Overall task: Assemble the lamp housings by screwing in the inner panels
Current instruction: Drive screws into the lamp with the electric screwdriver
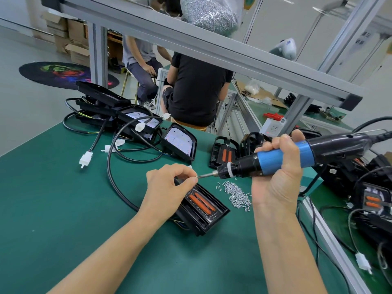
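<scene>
A black lamp housing (209,217) with two orange strips on its inner panel lies on the green mat in the middle. My left hand (169,187) hovers over its far end and pinches a small screw (196,176) between thumb and forefinger at the bit tip. My right hand (277,172) grips a blue and black electric screwdriver (273,160), held nearly level, with its bit pointing left at the screw. A pile of loose silver screws (237,195) lies just right of the housing.
Several black housings with cables and white connectors (86,159) crowd the mat's far left (135,122). More housings sit at the right edge (373,200) and behind the screwdriver (224,153). An aluminium frame bar (191,41) crosses overhead. Two people sit beyond the table (195,90).
</scene>
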### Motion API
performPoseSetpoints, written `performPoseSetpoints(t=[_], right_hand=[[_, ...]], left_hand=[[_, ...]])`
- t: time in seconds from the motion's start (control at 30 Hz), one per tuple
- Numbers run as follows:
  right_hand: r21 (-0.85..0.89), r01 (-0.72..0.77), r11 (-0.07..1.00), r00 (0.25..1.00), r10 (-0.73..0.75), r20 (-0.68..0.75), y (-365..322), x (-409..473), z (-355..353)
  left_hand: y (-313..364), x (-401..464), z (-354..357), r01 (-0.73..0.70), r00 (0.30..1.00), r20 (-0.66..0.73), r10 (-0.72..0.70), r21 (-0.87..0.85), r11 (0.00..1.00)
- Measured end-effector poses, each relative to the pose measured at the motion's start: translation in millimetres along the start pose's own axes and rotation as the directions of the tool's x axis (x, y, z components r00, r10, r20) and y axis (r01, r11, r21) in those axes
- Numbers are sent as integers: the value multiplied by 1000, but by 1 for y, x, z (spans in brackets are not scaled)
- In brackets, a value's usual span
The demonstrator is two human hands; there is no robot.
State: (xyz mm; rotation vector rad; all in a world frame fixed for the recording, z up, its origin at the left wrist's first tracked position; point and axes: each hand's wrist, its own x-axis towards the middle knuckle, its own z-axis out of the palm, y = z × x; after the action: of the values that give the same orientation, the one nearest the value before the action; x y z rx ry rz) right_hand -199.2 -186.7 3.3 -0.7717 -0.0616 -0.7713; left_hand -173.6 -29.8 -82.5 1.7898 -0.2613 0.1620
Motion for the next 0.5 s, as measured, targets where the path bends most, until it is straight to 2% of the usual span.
performPoseSetpoints(t=[0.3, 0.5], right_hand=[[15, 7, 1000, 1000, -7, 19, -4, -1, -2], [-5, 28, 1000, 1000, -28, 13, -3, -2, -4]], left_hand=[[4, -3, 2, -93, 996, -1, 93, 24, 995], [0, -3, 2, -31, 999, 18, 32, -18, 999]])
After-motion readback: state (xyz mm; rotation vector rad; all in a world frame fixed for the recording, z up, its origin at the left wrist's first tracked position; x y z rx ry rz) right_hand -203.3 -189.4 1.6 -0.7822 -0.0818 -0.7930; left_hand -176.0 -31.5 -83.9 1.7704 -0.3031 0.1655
